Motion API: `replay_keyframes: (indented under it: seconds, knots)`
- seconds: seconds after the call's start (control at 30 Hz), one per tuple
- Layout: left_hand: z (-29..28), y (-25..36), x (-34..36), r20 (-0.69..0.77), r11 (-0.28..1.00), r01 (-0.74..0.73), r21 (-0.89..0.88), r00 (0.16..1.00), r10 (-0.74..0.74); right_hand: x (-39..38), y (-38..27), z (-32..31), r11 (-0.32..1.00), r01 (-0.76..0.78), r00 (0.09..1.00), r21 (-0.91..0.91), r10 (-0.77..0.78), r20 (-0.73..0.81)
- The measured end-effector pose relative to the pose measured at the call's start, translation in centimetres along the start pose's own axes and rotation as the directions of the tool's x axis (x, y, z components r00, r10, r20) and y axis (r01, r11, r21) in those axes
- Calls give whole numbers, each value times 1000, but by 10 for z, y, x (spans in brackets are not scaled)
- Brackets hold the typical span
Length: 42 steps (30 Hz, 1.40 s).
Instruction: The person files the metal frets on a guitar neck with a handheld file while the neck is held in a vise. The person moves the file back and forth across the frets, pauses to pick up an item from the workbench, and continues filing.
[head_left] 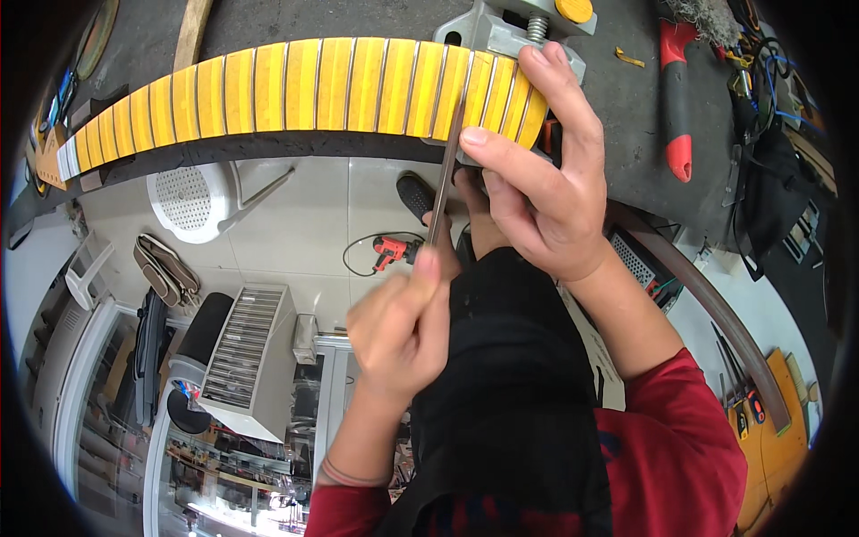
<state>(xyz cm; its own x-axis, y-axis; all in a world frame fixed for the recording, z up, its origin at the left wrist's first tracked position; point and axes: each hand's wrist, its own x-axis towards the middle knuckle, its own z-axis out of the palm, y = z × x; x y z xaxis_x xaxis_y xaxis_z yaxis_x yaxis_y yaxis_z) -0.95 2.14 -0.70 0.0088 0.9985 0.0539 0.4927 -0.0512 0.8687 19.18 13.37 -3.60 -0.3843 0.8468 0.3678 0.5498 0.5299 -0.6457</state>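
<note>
A guitar neck (300, 87) lies across the bench edge, its fingerboard covered in yellow tape between bare metal frets. My left hand (400, 327), slightly blurred, is closed round the lower end of a slim metal file (445, 179). The file's far part rests across the frets near the neck's right end, roughly in line with them. My right hand (559, 170) holds that right end, with fingertips on its far corner and the thumb tip beside the file at the near edge. Below the hands, a black apron (510, 358) covers my lap.
A grey metal vise (501, 36) stands behind the neck's right end. On the dark bench (617, 116) lie a red-and-black handle (677, 103) and a scrap of yellow tape (629, 57). Below are a white stool (192, 201), a red power tool (391, 252) with its cord, and a slatted box (250, 358).
</note>
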Motion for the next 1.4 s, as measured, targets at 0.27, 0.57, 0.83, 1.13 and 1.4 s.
replay_keyframes:
  seconds: [0.27,0.57,0.83,1.13,1.4]
  knots:
    - [6,-5,3,-87,998,-47,-51,995,43,3,-2,1,999,16,1000,-46,-16,-10]
    - [-10,-12,-34,-54,974,31,-223,998,-44,3,-1,0,1000,17,1000,-13,-17,3]
    - [6,-3,25,-34,944,135,-300,988,-152,6,-3,-1,999,26,1000,28,-26,5]
    - [-13,-4,-29,32,995,31,-93,999,-28,5,-2,0,1000,17,1000,13,-17,1]
    - [15,0,43,-131,992,-46,-116,991,31,4,-2,1,1000,9,1000,9,-9,-13]
